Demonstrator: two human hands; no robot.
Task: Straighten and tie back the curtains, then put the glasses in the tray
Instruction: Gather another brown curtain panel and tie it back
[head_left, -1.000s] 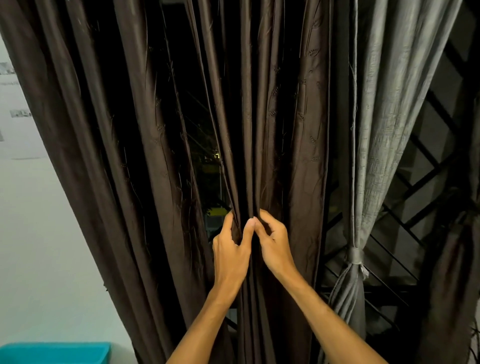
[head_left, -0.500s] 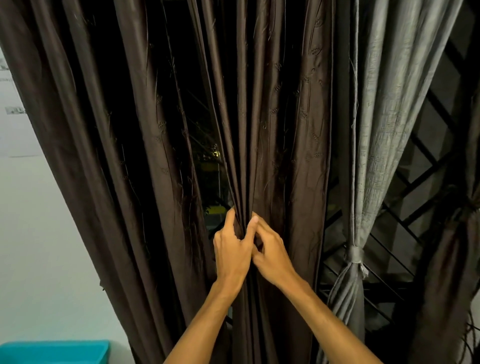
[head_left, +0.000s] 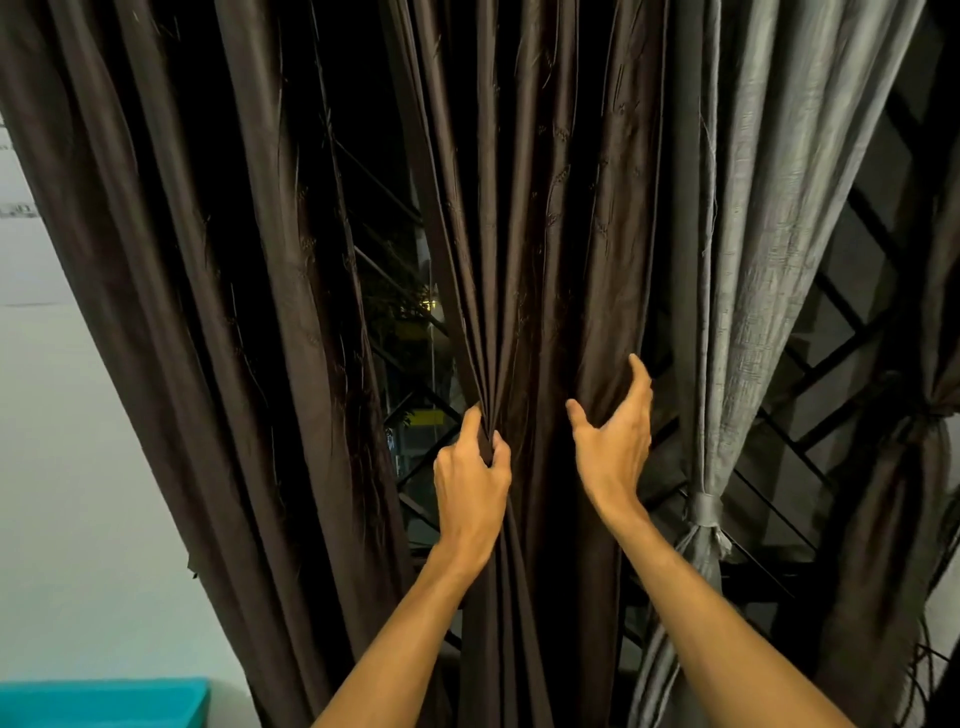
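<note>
A dark brown curtain (head_left: 545, 218) hangs in long folds across the middle of the view. My left hand (head_left: 470, 483) pinches a bunch of its pleats between thumb and fingers. My right hand (head_left: 615, 436) is spread wide, fingers reaching round the curtain's right edge and thumb out to the left, against the fabric. A second brown panel (head_left: 182, 312) hangs at the left. A grey curtain (head_left: 753, 234) at the right is gathered by a grey tie (head_left: 704, 512). No glasses or tray can be made out.
A turquoise container (head_left: 104, 701) shows at the bottom left against a white wall (head_left: 62, 467). A dark window grille (head_left: 831, 374) runs behind the curtains. Another tied brown curtain (head_left: 924, 467) hangs at the far right.
My right hand has let go of the pleats beside my left hand, moved right and opened wide at the curtain's right edge. My left hand keeps its pinch on the folds.
</note>
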